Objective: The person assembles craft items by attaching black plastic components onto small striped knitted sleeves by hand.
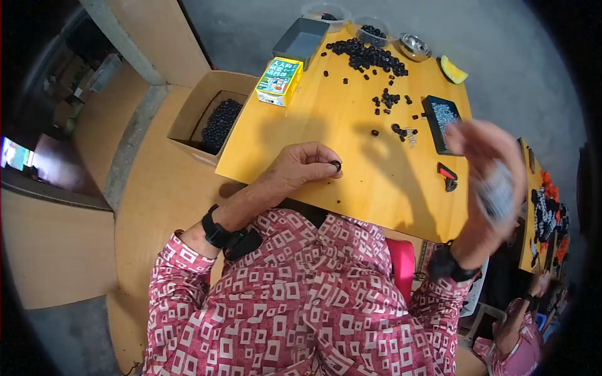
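My left hand [305, 168] is over the front part of the yellow table, its thumb and forefinger pinching a small round black part [337, 165]. Raised above the table's right edge is my right hand [492, 178], blurred by motion, with a pale, whitish patch or object at its palm that I cannot make out. Close behind it lies a black tray [444, 122] of small silvery pieces. A red and black tool [448, 177] rests on the table to the left of my right hand. A few black parts [399, 131] lie beside thin metal pieces [411, 137].
Many black parts [367, 56] are heaped at the back, near a grey bin [301, 39], plastic bowls and a metal bowl [414, 47]. A yellow box [279, 81] stands left, by a carton [188, 122]. Another person's arm [511, 332] shows lower right.
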The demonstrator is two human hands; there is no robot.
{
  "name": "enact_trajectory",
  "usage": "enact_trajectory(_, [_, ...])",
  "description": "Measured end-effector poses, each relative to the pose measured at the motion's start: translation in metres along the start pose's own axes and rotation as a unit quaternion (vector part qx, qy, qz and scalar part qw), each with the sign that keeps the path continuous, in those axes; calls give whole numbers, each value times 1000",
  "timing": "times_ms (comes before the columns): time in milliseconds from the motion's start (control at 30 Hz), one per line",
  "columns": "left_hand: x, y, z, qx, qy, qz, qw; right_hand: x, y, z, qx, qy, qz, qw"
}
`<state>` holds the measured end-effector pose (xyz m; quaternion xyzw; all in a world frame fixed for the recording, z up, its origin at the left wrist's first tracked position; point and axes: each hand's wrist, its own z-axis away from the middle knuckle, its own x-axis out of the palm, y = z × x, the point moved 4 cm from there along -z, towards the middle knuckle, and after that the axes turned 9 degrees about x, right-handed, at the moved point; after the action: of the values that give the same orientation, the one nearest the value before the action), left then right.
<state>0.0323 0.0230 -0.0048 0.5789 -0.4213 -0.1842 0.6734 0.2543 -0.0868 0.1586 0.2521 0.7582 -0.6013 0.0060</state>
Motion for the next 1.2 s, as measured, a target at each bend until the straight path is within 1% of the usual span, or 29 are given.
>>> enact_trajectory(33, [1, -1, -2, -9, 4, 1, 1000, -3, -2, -2, -3, 0, 8, 1000])
enact_trajectory(67, [1, -3, -4, -19, 9, 2, 1000, -6, 25, -13, 10, -6, 30, 999])
enact_trajectory(100, [3, 0, -1, -12, 5, 13, 1000, -9, 42, -16, 17, 20, 132, 991])
enact_trajectory(167, [1, 0, -2, -17, 6, 20, 1000, -14, 85, -20, -18, 57, 281, 958])
enact_trajectory(233, [0, 0, -1, -17, 5, 18, 1000, -6, 107, -18, -23, 51, 307, 950])
enact_trajectory(300, [1, 0, 0, -19, 2, 17, 1000, 2, 112, -15, -24, 45, 334, 941])
enact_trajectory(367, [1, 2, 0, -24, 12, 2, 1000, 13, 109, -14, -73, 47, 412, 907])
enact_trajectory(400, [1, 2, 0, -21, 9, 2, 1000, 14, 116, -16, -97, 50, 405, 908])
enact_trajectory(567, [1, 3, 2, -28, 16, 7, 999, 20, 128, -21, -92, 39, 444, 891])
enact_trajectory(633, [3, 8, 2, -27, 14, -2, 1000, 24, 130, -20, -113, 30, 450, 885])
enact_trajectory(667, [4, 9, 2, -26, 13, -12, 1000, 24, 134, -22, -98, 25, 443, 891])
enact_trajectory(800, [2, 5, 2, -20, 9, 8, 1000, 25, 131, -23, -89, 11, 445, 891])
enact_trajectory(867, [2, 5, 2, -26, 10, 21, 999, 22, 134, -25, -98, 49, 436, 893])
enact_trajectory(1000, [2, 5, 1, -22, 8, 10, 1000, 24, 137, -28, -90, 31, 458, 884])
enact_trajectory(1067, [2, 5, 1, -21, 5, -7, 1000, 28, 136, -28, -127, 6, 473, 872])
enact_trajectory(1200, [2, 4, 2, -29, 13, 10, 999, 30, 133, -29, -134, 13, 477, 868])
